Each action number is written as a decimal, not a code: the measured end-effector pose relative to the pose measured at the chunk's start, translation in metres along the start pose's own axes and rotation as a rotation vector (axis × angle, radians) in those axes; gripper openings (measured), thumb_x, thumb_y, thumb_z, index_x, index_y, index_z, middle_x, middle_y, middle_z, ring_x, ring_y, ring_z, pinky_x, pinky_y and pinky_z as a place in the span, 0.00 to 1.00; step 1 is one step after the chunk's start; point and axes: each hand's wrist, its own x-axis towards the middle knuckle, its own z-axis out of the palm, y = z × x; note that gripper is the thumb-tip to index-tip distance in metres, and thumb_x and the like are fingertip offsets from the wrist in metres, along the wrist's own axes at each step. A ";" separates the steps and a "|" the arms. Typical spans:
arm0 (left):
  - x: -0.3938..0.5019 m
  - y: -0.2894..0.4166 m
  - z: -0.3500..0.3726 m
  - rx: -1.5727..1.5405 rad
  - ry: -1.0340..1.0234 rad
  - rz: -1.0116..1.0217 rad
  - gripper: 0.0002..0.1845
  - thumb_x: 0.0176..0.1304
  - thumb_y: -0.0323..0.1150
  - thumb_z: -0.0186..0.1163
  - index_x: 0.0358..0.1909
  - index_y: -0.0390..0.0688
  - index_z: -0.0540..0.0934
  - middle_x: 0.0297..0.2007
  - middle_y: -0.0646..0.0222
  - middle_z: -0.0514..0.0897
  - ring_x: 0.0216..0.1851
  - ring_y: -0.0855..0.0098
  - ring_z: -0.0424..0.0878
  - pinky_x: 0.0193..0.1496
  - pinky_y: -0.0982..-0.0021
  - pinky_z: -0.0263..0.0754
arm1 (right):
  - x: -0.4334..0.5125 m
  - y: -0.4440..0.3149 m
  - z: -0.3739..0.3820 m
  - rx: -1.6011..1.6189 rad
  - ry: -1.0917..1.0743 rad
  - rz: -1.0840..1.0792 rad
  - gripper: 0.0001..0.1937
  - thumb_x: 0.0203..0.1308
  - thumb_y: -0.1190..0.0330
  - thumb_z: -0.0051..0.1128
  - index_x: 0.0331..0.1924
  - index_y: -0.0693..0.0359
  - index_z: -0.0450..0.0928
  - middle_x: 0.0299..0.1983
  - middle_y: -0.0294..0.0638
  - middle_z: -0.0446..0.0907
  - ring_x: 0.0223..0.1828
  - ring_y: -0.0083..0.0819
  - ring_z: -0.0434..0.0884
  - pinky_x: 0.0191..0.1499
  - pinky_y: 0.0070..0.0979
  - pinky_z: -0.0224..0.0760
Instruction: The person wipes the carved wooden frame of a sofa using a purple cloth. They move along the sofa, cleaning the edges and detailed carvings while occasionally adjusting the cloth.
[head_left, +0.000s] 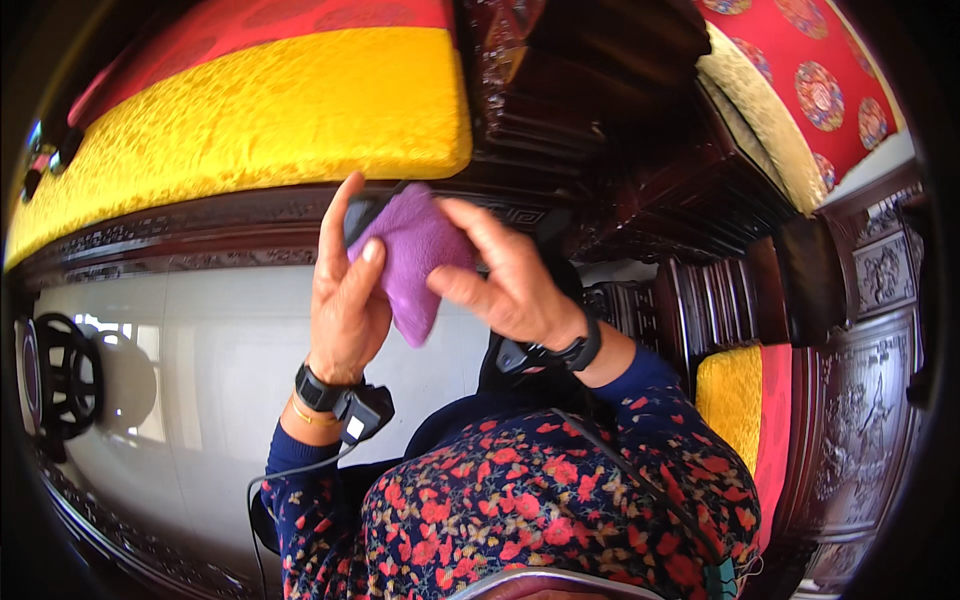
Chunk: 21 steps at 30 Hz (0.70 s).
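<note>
In front of my chest, both hands are raised around a folded purple plush cloth (420, 255). My left hand (346, 300) holds its left side, the thumb pressed on the front of the fabric and a finger pointing up beyond it. A dark grey object (363, 216) shows between that finger and the cloth; most of it is covered, so its kind is unclear. My right hand (517, 281) grips the cloth's right edge, thumb in front and fingers at the upper right, slightly blurred. One corner of the fabric hangs down between the hands.
Behind the hands stands a dark carved wooden bench (225, 232) with a yellow cushion (300, 105). Carved wooden furniture (720, 300) is close on my right. Pale glossy tile floor (225, 360) lies below, with a black round base (67, 375) far left. A cable (251, 517) trails from my left wrist.
</note>
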 end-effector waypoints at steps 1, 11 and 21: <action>-0.001 -0.003 0.003 -0.001 -0.028 0.015 0.36 0.71 0.26 0.54 0.77 0.46 0.52 0.65 0.58 0.69 0.62 0.67 0.74 0.65 0.65 0.69 | 0.000 0.000 0.003 0.022 -0.035 -0.037 0.32 0.62 0.62 0.67 0.65 0.67 0.65 0.57 0.52 0.77 0.55 0.38 0.80 0.59 0.31 0.72; 0.010 0.024 -0.021 0.876 -0.237 0.120 0.51 0.52 0.26 0.73 0.76 0.41 0.55 0.63 0.60 0.71 0.65 0.63 0.70 0.68 0.61 0.64 | 0.005 -0.005 -0.017 -0.285 -0.066 -0.139 0.35 0.50 0.77 0.65 0.66 0.62 0.67 0.57 0.48 0.79 0.57 0.37 0.81 0.60 0.30 0.72; 0.004 0.038 -0.009 0.587 -0.023 -0.084 0.12 0.61 0.24 0.68 0.45 0.38 0.79 0.33 0.79 0.80 0.33 0.86 0.74 0.35 0.82 0.71 | 0.008 -0.005 -0.029 -0.476 -0.063 -0.030 0.32 0.52 0.65 0.73 0.61 0.64 0.71 0.52 0.48 0.79 0.49 0.37 0.82 0.50 0.31 0.78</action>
